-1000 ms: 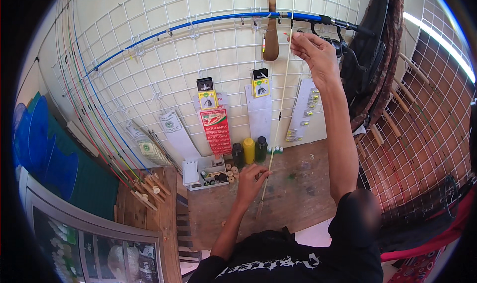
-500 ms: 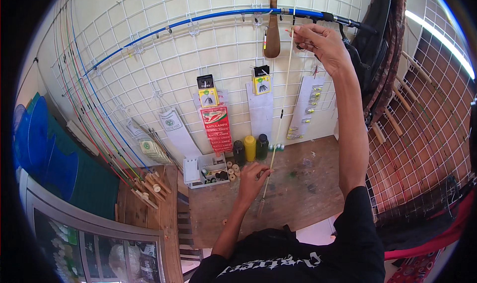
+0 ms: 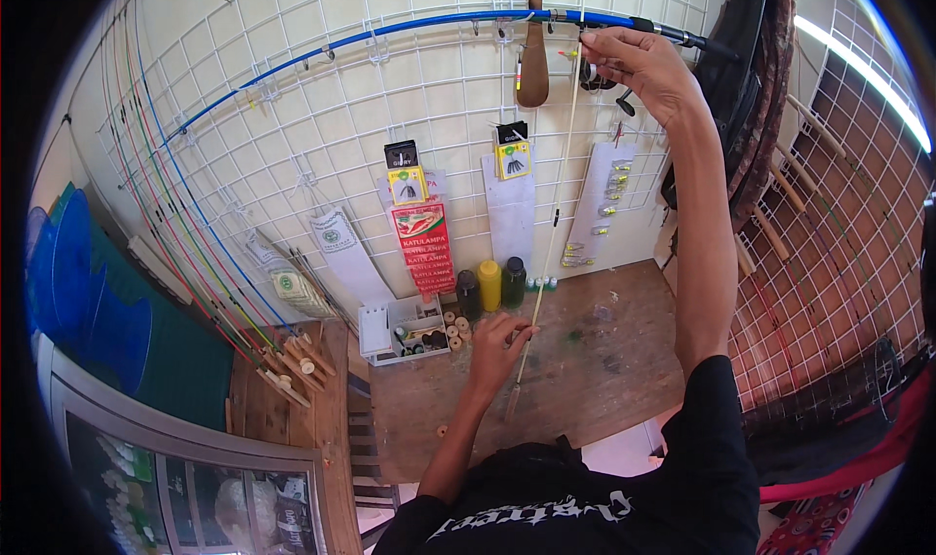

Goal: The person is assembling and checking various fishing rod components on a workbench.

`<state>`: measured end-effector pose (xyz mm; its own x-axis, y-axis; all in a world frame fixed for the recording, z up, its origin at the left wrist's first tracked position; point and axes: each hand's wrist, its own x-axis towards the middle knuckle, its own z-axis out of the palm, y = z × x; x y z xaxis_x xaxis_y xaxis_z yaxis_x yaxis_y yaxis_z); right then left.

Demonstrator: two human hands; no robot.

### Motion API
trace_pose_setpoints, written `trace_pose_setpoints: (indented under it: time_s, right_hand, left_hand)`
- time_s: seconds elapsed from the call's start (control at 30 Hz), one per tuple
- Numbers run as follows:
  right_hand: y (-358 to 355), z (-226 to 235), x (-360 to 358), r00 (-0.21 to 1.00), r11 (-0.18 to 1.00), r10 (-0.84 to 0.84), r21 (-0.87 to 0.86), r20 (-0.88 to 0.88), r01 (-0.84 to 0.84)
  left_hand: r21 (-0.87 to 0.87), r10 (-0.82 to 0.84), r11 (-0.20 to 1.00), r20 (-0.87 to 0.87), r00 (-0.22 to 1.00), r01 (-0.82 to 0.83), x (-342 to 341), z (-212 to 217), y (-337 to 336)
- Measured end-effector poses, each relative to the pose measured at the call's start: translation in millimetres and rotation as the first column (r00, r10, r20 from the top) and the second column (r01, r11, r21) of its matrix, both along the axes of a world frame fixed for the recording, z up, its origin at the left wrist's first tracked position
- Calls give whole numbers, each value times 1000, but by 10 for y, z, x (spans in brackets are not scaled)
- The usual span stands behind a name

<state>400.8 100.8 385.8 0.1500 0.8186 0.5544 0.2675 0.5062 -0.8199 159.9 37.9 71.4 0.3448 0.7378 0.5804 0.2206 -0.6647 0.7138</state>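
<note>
A thin pale-yellow fishing rod (image 3: 547, 263) stands nearly upright before me, leaning slightly right at the top. It has a dark band halfway up and a small brownish handle at its lower end. My left hand (image 3: 498, 348) is closed in a pinch on the rod's lower part, above the worktable. Raised high, my right hand (image 3: 639, 66) pinches with thumb and forefinger at the upper rod. Whether a fine line is also between those fingertips is too small to tell. A small pink-and-yellow piece (image 3: 568, 55) shows beside the rod just below them.
Behind the rod, a white wire grid (image 3: 292, 87) carries a blue fishing rod (image 3: 419, 29) with a reel and hanging tackle packets. On the wooden table (image 3: 624, 350) stand bottles (image 3: 490, 285), wooden spools (image 3: 454, 332) and a white compartment box (image 3: 373, 333). Several thin rods lean at left.
My right hand has slid a little upward along the rod. My left hand keeps its pinch on the lower part. The view has shifted slightly.
</note>
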Motion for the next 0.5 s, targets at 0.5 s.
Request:
trace_pose_setpoints:
  time_s: [0.5]
  right_hand:
    - [13,-17,-19,997,998,54,32,-61,-52]
  left_hand:
    - [20,-12,1000,-25,1000,12,9,26,-26]
